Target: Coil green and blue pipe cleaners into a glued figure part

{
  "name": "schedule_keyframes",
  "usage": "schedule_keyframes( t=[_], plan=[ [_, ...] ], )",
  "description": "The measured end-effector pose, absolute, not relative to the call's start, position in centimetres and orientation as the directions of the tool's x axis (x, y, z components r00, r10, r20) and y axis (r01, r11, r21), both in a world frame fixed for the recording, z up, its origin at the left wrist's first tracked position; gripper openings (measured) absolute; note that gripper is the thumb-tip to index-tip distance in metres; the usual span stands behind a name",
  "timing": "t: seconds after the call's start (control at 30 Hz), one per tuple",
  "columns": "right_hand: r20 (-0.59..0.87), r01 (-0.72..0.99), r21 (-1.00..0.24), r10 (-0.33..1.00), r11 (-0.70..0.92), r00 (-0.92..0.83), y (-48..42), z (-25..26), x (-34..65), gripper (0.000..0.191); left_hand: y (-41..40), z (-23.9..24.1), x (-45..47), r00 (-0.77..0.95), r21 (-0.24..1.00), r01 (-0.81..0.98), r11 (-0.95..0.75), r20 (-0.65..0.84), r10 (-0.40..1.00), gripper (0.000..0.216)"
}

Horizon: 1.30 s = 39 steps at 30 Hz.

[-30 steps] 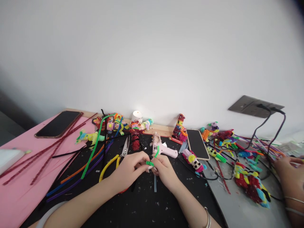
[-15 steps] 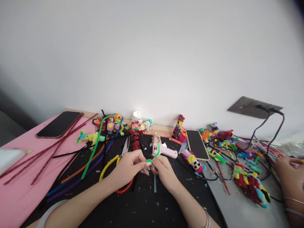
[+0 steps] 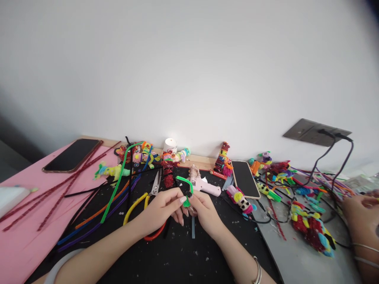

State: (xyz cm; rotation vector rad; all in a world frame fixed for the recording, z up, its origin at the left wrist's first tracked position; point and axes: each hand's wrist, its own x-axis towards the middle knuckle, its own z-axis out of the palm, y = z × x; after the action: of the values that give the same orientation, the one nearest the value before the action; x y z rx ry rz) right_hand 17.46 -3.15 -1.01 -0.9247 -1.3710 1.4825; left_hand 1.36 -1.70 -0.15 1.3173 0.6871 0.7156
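My left hand (image 3: 161, 209) and my right hand (image 3: 205, 211) meet over the black mat (image 3: 177, 252), both pinching a short green pipe cleaner (image 3: 186, 189). Its free end curls up and to the left above my fingertips. A pink glue gun (image 3: 204, 185) lies just behind my hands. Scissors (image 3: 156, 185) and yellow-handled pliers (image 3: 136, 205) rest to the left of my left hand. A red loop (image 3: 154, 236) peeks out under my left wrist.
Long pipe cleaners (image 3: 115, 189) fan across the mat and the pink sheet (image 3: 26, 236). Two phones (image 3: 72, 155) (image 3: 245, 179) lie flat. Small pipe-cleaner figures (image 3: 310, 228) and cables crowd the right side. Another person's hand (image 3: 359, 213) is at the right edge.
The green pipe cleaner's free end has swung from the right of my fingers up and over to the left. My hands have stayed in place.
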Motion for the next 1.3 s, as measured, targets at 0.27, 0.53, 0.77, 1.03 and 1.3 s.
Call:
schedule_keyframes(
  t=[0.27, 0.53, 0.77, 1.03, 1.3],
  plan=[
    [0.054, -0.114, -0.993, 0.965, 0.025, -0.257, -3.60, -1.64, 16.86, 0.036, -2.44, 0.16, 1.57, 0.525, 0.994, 0.042, -0.104, 0.066, 0.848, 0.025],
    [0.057, -0.139, -0.990, 0.972, 0.025, -0.228, -3.75, -1.58, 16.62, 0.036, -2.54, 0.09, 1.58, 0.505, 0.989, 0.062, -0.134, 0.085, 0.859, 0.026],
    [0.043, -0.118, -0.993, 0.976, 0.018, -0.212, -3.76, -1.44, 16.77, 0.036, -2.43, 0.00, 1.73, 0.564, 1.000, 0.004, -0.004, 0.001, 0.826, 0.015],
    [-0.016, -0.150, -0.988, 0.990, -0.037, -0.140, -3.51, -1.29, 17.00, 0.036, -2.19, 0.30, 1.66, 0.614, 0.981, -0.114, 0.156, -0.054, 0.788, 0.016],
    [0.003, -0.121, -0.993, 0.990, -0.014, -0.139, -3.67, -1.09, 16.64, 0.039, -2.14, 0.12, 1.77, 0.586, 0.950, -0.204, 0.238, -0.076, 0.806, 0.021]
  ],
)
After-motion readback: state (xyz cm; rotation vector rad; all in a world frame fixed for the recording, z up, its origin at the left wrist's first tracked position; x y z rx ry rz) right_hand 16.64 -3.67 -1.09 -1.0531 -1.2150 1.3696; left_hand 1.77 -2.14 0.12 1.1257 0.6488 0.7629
